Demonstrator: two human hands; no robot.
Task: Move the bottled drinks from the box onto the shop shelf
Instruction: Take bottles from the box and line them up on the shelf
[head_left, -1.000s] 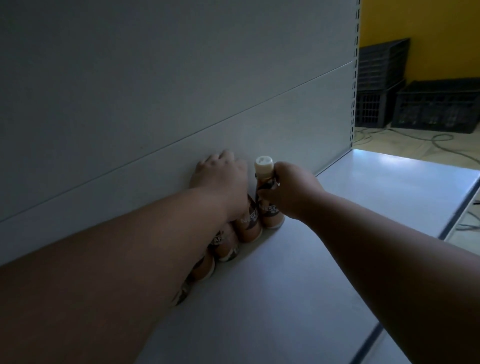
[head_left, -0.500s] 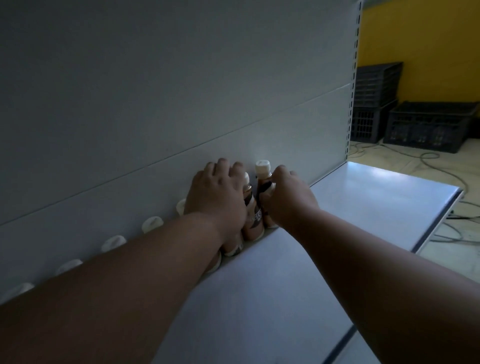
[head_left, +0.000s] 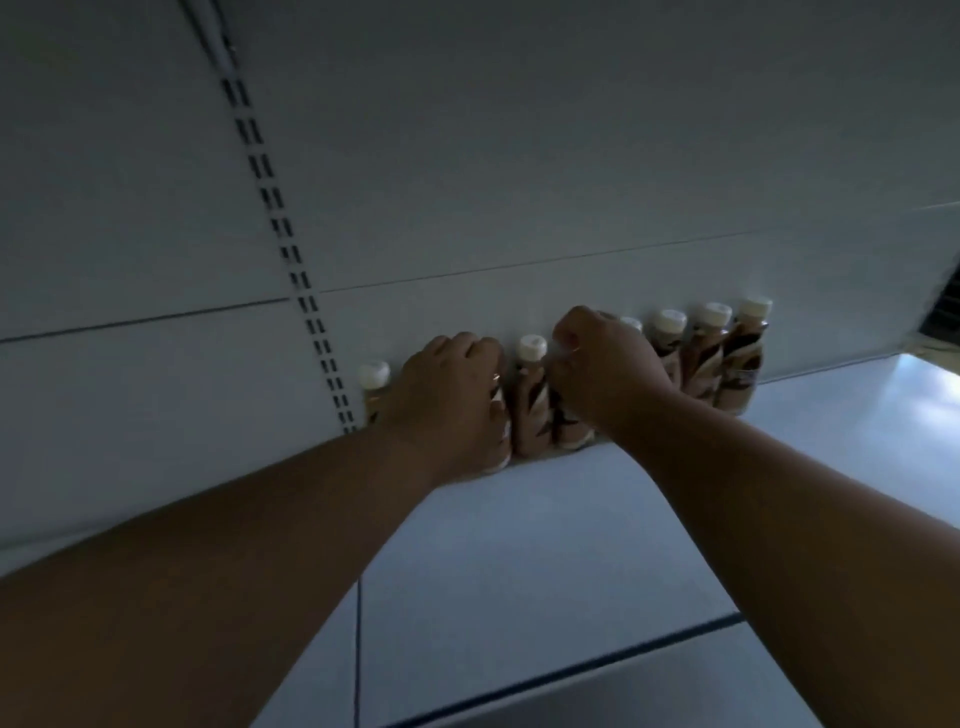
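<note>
Bottles (head_left: 701, 358) lined along shelf (head_left: 571, 545) rear edge; left hand (head_left: 452, 395) and right hand (head_left: 602, 374) each closed round one; front rows unfilled; box unseen.

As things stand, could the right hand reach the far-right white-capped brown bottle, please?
Probably yes: the right hand sits in the same row, and the white-capped brown bottle at the row's right end has bare grey shelf before it.
</note>
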